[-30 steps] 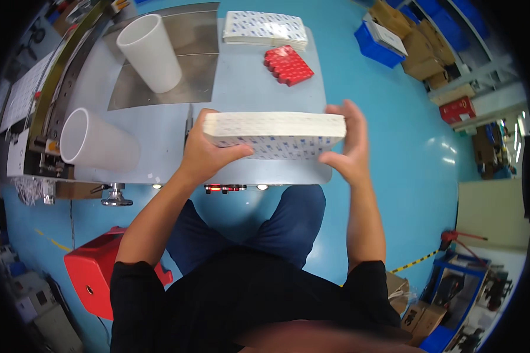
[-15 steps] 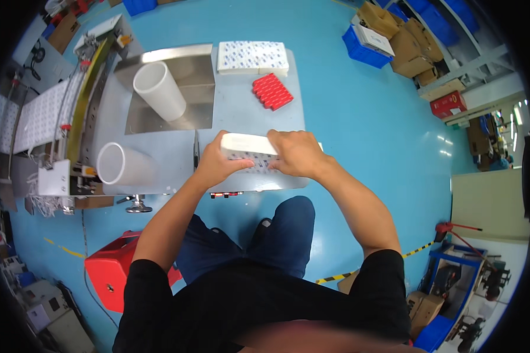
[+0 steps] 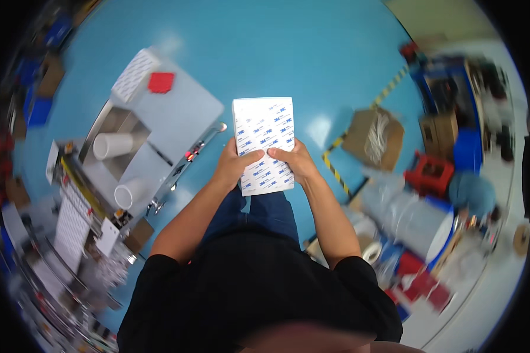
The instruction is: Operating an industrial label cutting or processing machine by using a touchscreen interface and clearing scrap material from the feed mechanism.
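Observation:
A stack of white sheets [image 3: 266,126] with a blue repeated print is held flat in front of my body, above the floor. My left hand [image 3: 234,162] grips its left edge, thumb lying on top. On the opposite edge my right hand [image 3: 294,160] grips it the same way, and the two thumb tips nearly meet. The other fingers are hidden under the stack. Off to the left, on the grey table [image 3: 185,103], lie a similar printed stack [image 3: 134,73] and a red block with notched edges [image 3: 161,82].
Two white tubes, one [image 3: 113,145] on a metal tray and one [image 3: 129,194] nearer, occupy the table beside a machine [image 3: 79,188] feeding printed sheet. To the right stand an open cardboard box [image 3: 356,138] with white strands and a large plastic-wrapped roll [image 3: 409,220]. Striped tape [image 3: 335,170] marks the floor.
I have turned right, away from the table, which now sits at the left. The stack has come off the table with both hands and now lies flat, printed face up.

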Tool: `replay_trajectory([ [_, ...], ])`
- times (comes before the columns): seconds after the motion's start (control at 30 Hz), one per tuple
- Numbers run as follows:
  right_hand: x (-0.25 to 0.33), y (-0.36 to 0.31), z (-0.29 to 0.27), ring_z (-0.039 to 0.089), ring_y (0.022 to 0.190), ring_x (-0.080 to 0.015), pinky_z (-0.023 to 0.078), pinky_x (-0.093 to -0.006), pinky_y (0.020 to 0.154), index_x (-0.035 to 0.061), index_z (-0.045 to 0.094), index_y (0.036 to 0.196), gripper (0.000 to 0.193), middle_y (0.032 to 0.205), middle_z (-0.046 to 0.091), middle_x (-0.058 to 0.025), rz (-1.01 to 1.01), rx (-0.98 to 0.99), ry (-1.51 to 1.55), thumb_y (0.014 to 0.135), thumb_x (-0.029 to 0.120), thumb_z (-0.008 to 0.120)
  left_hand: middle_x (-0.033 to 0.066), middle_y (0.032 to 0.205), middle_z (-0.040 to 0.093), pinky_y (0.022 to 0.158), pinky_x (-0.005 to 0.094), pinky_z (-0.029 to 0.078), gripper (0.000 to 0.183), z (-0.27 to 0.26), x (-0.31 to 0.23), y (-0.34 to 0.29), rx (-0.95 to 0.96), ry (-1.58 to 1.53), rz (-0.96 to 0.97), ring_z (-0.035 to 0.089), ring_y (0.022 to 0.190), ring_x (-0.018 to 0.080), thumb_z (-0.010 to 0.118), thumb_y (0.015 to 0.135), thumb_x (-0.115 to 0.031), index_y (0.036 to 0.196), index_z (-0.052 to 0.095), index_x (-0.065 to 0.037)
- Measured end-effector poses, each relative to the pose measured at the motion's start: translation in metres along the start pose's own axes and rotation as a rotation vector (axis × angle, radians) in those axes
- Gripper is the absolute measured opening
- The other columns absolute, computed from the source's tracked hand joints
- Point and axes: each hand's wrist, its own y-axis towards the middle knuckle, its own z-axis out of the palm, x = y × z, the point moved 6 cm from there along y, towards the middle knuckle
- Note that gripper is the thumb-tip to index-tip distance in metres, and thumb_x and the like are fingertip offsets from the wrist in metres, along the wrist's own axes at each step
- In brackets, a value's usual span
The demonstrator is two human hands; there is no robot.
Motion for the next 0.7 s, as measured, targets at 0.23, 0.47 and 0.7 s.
replay_trajectory([
  [0.23, -0.016, -0.173, -0.090, 0.059, 0.097, -0.0165, 0.047, -0.0312, 0.086, -0.0004, 0.051, 0.115, 0.053, 0.107, 0.061, -0.0095, -0.328, -0.337, 0.080, 0.069, 0.009, 0.075, 0.0140, 0.115, 0.057, 0.089, 0.0356, 0.047, 0.052, 0.135, 0.077, -0.054, 0.324, 0.092, -0.220, 0.058, 0.103, 0.0226, 0.065, 0.077, -0.003, 0.124, 0.043, 0.000],
  [0.47, -0.067, -0.361, -0.165, 0.054, 0.102, -0.0168, 0.044, -0.0311, 0.088, 0.0006, 0.046, 0.121, 0.047, 0.109, 0.058, -0.0133, -0.474, -0.639, 0.084, 0.084, 0.024, 0.064, 0.0162, 0.120, 0.054, 0.092, 0.0377, 0.047, 0.055, 0.226, 0.172, -0.109, 0.680, 0.058, -0.522, 0.057, 0.106, 0.0266, 0.062, 0.081, -0.010, 0.129, 0.038, 0.001],
  [0.7, -0.315, -0.677, -0.352, 0.059, 0.086, -0.0207, 0.047, -0.0317, 0.078, 0.0020, 0.060, 0.100, 0.021, 0.094, 0.062, -0.0100, -0.191, -2.175, -0.219, 0.084, 0.015, 0.060, 0.0140, 0.118, 0.056, 0.092, 0.0462, 0.045, 0.054, 0.277, 0.240, -0.141, 0.812, -0.180, -0.702, 0.057, 0.107, 0.0305, 0.057, 0.086, -0.031, 0.129, 0.041, -0.003],
])
